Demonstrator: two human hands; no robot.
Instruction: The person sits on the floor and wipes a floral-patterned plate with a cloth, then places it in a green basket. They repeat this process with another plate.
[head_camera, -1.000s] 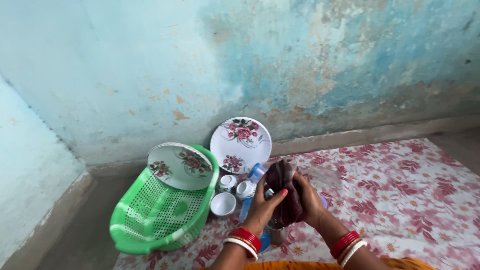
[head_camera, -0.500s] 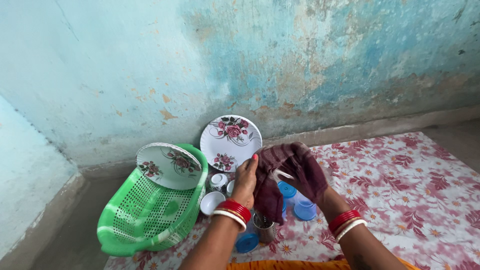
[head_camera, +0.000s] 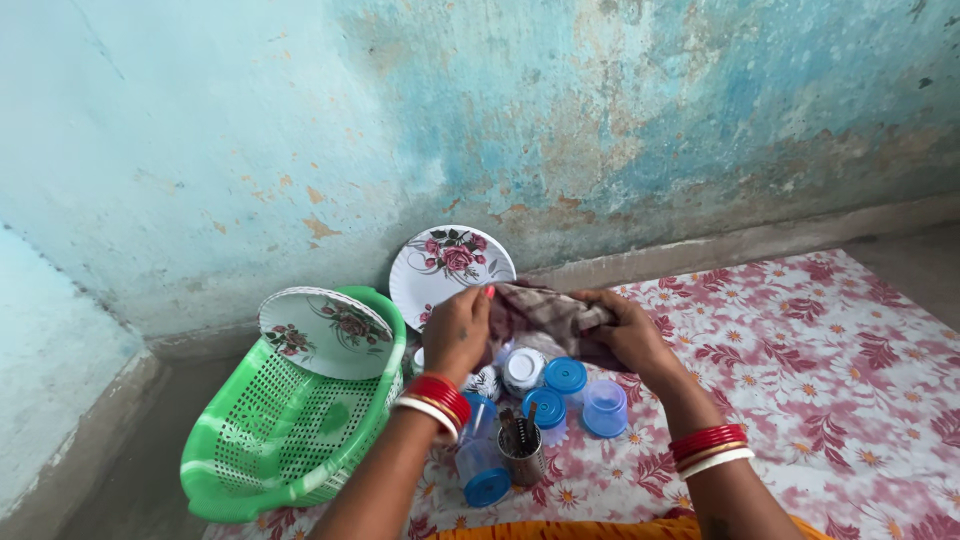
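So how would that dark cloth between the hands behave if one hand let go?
The dark maroon cloth looks floppy: it bunches and folds between the left hand and right hand, so it would probably droop from whichever hand kept it. It seems light and thin. A loose end might drag across the blue-lidded jars just beneath.

Both forearms reach forward from the bottom edge, each wrist ringed with red and white bangles. The left hand (head_camera: 458, 330) is raised with fingers curled closed, thumb side up. The right hand (head_camera: 630, 335) sits level with it, near it, fingers also clenched.
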